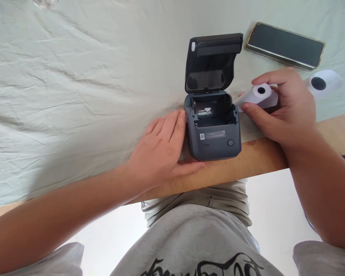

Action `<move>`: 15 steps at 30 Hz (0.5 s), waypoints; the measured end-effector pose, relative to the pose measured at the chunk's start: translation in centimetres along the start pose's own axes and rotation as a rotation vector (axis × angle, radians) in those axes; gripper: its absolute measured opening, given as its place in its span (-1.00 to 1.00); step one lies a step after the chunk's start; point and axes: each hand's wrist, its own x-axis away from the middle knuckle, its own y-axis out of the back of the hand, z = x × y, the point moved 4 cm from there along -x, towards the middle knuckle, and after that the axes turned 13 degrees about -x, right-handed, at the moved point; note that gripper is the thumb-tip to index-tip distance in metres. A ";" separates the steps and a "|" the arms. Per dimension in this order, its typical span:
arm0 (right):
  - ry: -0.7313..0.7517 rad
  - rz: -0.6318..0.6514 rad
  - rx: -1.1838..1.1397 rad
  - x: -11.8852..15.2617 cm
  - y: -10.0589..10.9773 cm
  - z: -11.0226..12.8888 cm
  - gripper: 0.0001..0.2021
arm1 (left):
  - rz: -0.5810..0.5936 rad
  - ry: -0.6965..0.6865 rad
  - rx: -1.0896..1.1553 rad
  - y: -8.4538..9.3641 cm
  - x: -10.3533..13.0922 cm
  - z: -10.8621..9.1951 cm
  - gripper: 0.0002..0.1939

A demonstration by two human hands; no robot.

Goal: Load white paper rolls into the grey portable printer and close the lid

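Note:
A dark portable receipt printer [215,147] stands near the table's front edge, its black lid [209,65] swung up and back. Its paper bay shows a small label and no roll. My left hand [161,147] lies flat along the printer's left side, fingers stretched out and thumb by its front. Just right of the printer, my right hand [290,103] grips a small white paper roll [254,96] between thumb and fingers. The roll's dark core hole faces up, and a loose flap of paper hangs from it. Part of the roll is hidden by my fingers.
Behind my right hand lies a smartphone [286,44] in a clear case. Another white paper roll [330,82] is right of that hand. A pale wrinkled cloth [89,76] covers the table, whose wooden edge [258,155] runs along the front. Something clear sits at the top left.

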 end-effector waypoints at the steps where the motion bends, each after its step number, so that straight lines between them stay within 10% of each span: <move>1: -0.007 -0.014 -0.032 0.1 0.0 -0.4 -0.52 | 0.006 0.004 0.005 0.0 0.0 0.0 0.16; 10: 0.028 -0.139 -0.084 0.0 -0.1 0.5 -0.69 | 0.049 0.022 0.043 0.0 -0.1 0.1 0.18; 15: 0.047 -0.058 -0.007 0.1 0.2 0.8 -0.46 | 0.063 0.022 0.041 -0.1 -0.1 0.2 0.19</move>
